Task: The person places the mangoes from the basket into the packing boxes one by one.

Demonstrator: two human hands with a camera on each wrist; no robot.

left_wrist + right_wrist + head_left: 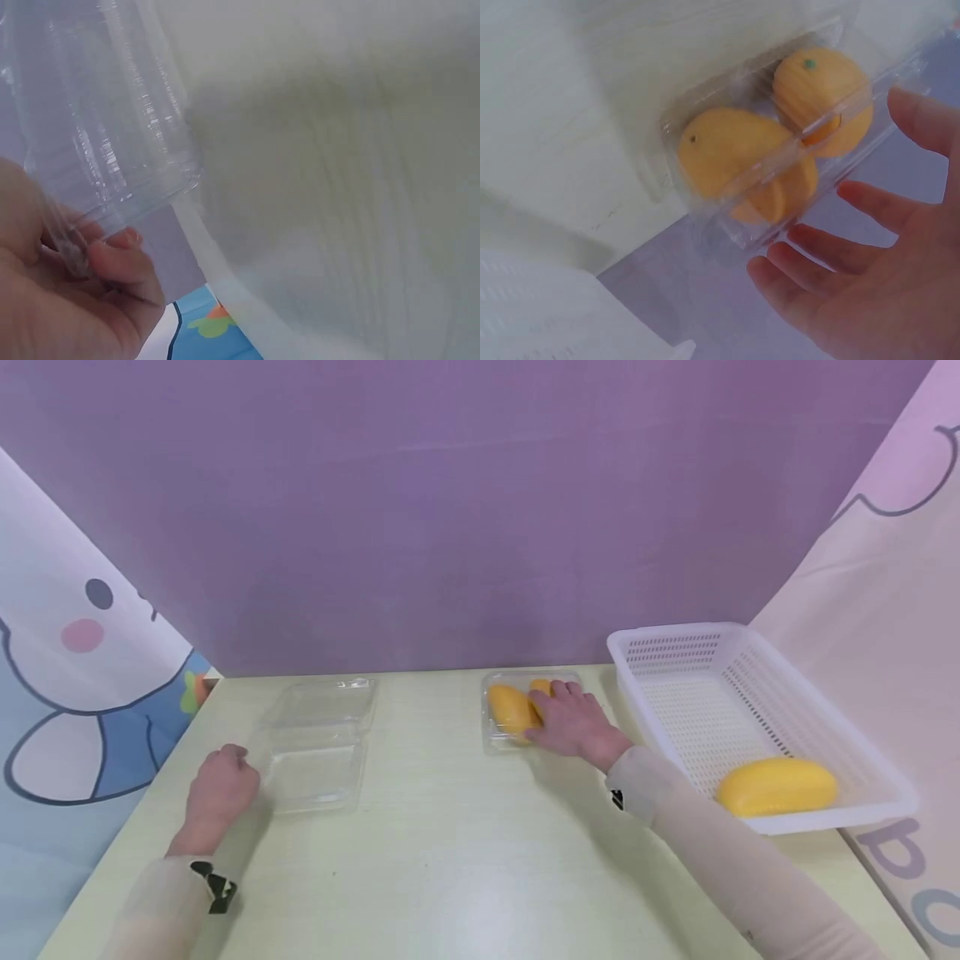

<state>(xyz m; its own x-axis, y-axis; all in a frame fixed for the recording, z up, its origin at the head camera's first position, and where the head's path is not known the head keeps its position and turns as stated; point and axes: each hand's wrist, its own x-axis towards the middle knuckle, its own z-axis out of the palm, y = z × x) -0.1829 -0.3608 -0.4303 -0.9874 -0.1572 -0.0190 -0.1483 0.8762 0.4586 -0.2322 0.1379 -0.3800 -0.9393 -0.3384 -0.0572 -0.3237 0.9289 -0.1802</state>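
My left hand (222, 787) is at the left side of a clear plastic clamshell box (315, 777), which lies opened flat with nothing in it. In the left wrist view, thumb and fingers pinch a corner of that clamshell box (112, 157). My right hand (573, 720) reaches over a second clear box (495, 745) and covers part of its right side. Inside are a mango (731, 150) and a rounder orange fruit (821, 90) with a green stem spot. The right wrist view shows the right hand's fingers (810, 277) spread beside this box, gripping nothing.
A white perforated basket (678, 693) stands at the right of the table (435, 860), with a large oblong yellow fruit (777, 786) at its near end. A purple cloth wall (465, 527) rises behind the table, and printed cloths (67, 693) hang at both sides.
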